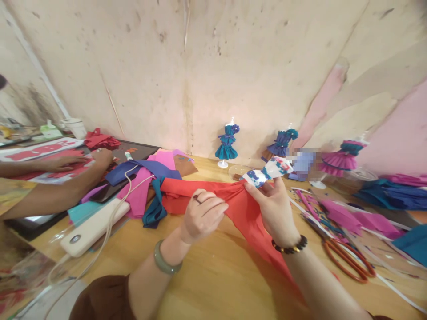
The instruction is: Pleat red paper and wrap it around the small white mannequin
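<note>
A small white dress form, blotched with blue and red, lies tilted in my right hand. My right thumb presses the gathered end of a long red cloth against its narrow lower part. From there the cloth runs left across the table and also hangs down toward the front, behind my right forearm. My left hand is closed at the cloth's edge, with the fingers curled and the fingertips against the red folds. What lies inside the left fingers is mostly hidden.
Three dressed miniature forms, including a teal one, stand along the wall. Orange-handled scissors and pink scraps lie at right. At left are a white power bank with a cable, coloured cloths, and another person's hands on red pieces.
</note>
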{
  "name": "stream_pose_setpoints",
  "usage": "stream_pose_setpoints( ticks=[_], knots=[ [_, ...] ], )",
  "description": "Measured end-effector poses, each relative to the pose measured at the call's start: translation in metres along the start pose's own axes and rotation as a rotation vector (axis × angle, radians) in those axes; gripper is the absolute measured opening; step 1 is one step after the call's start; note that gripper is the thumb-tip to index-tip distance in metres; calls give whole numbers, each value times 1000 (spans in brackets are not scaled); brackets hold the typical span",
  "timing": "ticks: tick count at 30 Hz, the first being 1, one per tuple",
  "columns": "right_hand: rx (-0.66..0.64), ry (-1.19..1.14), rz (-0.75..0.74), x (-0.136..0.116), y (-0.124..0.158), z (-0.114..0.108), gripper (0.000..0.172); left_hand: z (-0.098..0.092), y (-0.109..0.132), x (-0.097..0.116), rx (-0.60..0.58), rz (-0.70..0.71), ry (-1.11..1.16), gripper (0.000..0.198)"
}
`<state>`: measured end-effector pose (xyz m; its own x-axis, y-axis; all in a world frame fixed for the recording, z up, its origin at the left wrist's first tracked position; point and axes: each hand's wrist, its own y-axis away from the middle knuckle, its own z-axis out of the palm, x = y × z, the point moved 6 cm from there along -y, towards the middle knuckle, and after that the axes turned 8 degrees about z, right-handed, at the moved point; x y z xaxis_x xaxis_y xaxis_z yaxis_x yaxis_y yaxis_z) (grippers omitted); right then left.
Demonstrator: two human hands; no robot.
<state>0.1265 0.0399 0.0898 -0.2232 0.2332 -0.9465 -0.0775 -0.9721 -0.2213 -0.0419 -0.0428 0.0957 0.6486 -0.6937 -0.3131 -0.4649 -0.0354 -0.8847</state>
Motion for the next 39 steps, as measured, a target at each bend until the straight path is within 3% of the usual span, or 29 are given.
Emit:
stream_pose_setpoints(
  ticks=[4,11,15,20,25,27,29,32,34,36,39],
  knots=[
    [39,30,-41,-2,-2,-3,56,6,3,-3,-25,-29,64,26],
    [44,43,-77,-6,-2,-4,56,2,10,-23,112,-270,-6,30],
    [20,26,-52,-3,0,-1,55,7,10,-23,18,-245,5,31],
    [-17,18,-19,3,0,-1,53,3,10,-22,54,-223,8,15],
    [7,1,-31,-1,-3,-7,57,3,13,-25,61,-250,51,14],
    [34,-13,-39,-4,-4,-10,58,1,13,-29,102,-362,111,12],
    [60,-17,-60,-7,-4,-12,58,3,15,-33,117,-570,286,19],
    [76,9,-139,-12,0,-8,60,26,21,-31,-24,-974,758,52],
    [60,42,-180,-13,5,-2,58,41,26,-24,-78,-1212,1081,57],
    [40,72,-195,-12,9,4,53,49,31,-22,8,-1386,1285,51],
    [41,103,-222,-13,13,8,50,53,39,-28,140,-1485,1373,39]
  ],
)
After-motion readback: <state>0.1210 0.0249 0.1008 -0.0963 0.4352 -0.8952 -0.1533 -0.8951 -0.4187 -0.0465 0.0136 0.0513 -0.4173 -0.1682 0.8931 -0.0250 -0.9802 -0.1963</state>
